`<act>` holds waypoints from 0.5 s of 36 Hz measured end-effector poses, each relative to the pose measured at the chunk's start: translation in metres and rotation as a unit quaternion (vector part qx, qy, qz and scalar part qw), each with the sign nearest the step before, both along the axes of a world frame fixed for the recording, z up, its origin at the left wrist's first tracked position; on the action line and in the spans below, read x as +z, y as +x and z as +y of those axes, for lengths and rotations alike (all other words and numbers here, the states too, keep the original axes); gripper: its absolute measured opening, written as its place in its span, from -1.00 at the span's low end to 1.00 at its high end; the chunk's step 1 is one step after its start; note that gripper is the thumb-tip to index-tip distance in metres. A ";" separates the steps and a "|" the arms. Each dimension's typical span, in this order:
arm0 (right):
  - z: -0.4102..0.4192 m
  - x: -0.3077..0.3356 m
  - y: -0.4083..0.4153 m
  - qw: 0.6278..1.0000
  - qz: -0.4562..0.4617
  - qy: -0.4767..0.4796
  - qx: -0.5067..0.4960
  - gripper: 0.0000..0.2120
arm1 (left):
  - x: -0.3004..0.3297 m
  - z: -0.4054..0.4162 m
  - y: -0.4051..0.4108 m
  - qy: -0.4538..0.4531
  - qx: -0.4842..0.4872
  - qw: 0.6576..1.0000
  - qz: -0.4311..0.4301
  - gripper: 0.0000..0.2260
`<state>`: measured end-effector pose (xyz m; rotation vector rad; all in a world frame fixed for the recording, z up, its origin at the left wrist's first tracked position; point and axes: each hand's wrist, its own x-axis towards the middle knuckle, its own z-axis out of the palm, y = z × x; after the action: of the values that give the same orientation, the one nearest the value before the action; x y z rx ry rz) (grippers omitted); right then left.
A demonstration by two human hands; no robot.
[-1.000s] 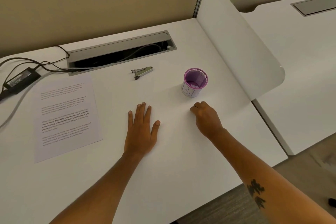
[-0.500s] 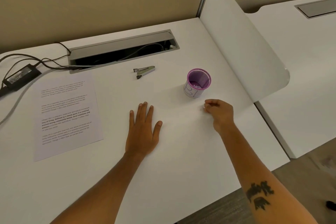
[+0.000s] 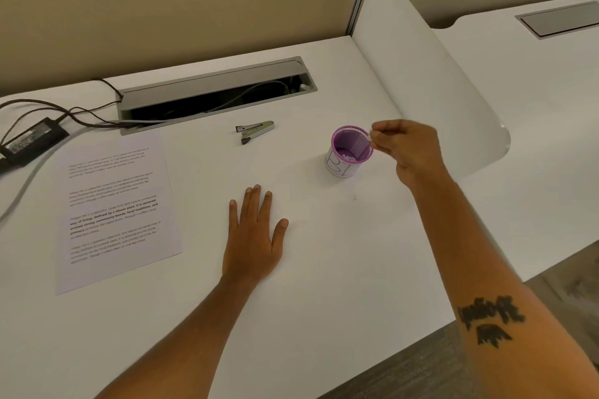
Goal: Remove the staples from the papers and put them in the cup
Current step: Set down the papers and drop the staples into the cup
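White desk point(image 3: 324, 269) fills most of what we see, with a tan wall behind it and a blue sign that says 247. We are sitting at it with both arms out.

Our left hand point(image 3: 252, 236) lies flat on the desk, fingers spread a little, holding nothing. Our right hand point(image 3: 408, 149) is up beside the purple cup point(image 3: 350, 152), at its right rim. The thumb and first finger are pressed together in a pinch at the edge of the cup. We think a staple is in that pinch, but it is too tiny for us to be sure.

Inside the cup we can see some small pale bits at the bottom. Those look like staples that are already in. So part of the job seems done.

On the left side of the desk lies a paper point(image 3: 113, 210) with printed words, flat and alone. We cannot tell if it has a staple in it. The staple remover point(image 3: 256, 131) rests behind our left hand, well apart from both hands and not in use.

We guess the step now is to let go over the cup. After that we should check the paper for more staples. A black charger point(image 3: 32, 138) with cords sits at the far left.
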<state>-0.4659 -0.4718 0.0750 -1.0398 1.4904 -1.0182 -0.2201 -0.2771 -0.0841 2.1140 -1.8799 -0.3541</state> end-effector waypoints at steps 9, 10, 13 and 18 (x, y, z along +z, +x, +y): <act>-0.023 -0.004 0.021 0.895 0.395 -0.158 0.135 -0.86 | 0.000 0.000 0.001 -0.002 0.000 1.000 0.004 -0.38; -0.024 -0.004 0.022 0.888 0.405 -0.164 0.139 -0.84 | 0.000 0.000 0.001 -0.003 0.000 1.000 0.005 -0.38; -0.024 -0.001 0.024 0.879 0.419 -0.174 0.144 -0.84 | 0.000 -0.001 0.001 -0.002 0.000 1.000 0.005 -0.38; -0.025 -0.001 0.023 0.873 0.426 -0.192 0.141 -0.80 | 0.002 -0.001 0.001 0.006 -0.002 1.000 0.001 -0.36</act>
<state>-0.4424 -0.4968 0.0744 -2.1200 1.7555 -0.6649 -0.2189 -0.2779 -0.0824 2.1171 -1.8860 -0.3693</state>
